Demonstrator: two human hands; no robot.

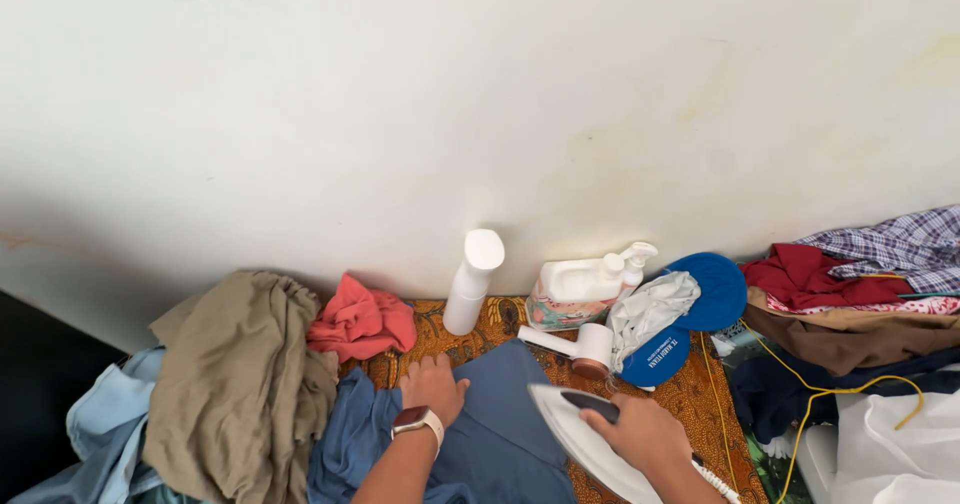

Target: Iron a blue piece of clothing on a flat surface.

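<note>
Pale plaster wall (480, 94) rises behind a patterned orange-brown ironing mat (690, 394) on the floor. On it lies a blue cotton garment (500, 434); the left hand (432, 386), wearing a wristwatch, presses flat on it with fingers spread. Just right of that hand, the right hand (640, 429) is wrapped around the handle of a white electric iron (580, 434) resting on the garment. Beyond the iron stand a white spray bottle (472, 282) and a white lint shaver (575, 346).

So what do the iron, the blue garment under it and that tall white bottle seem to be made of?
Iron: smooth white plastic shell, by its slight sheen. Blue garment: matte woven cloth, likely cotton, since it folds softly. Tall white bottle: opaque matte plastic, judging by its even moulded surface.
</note>
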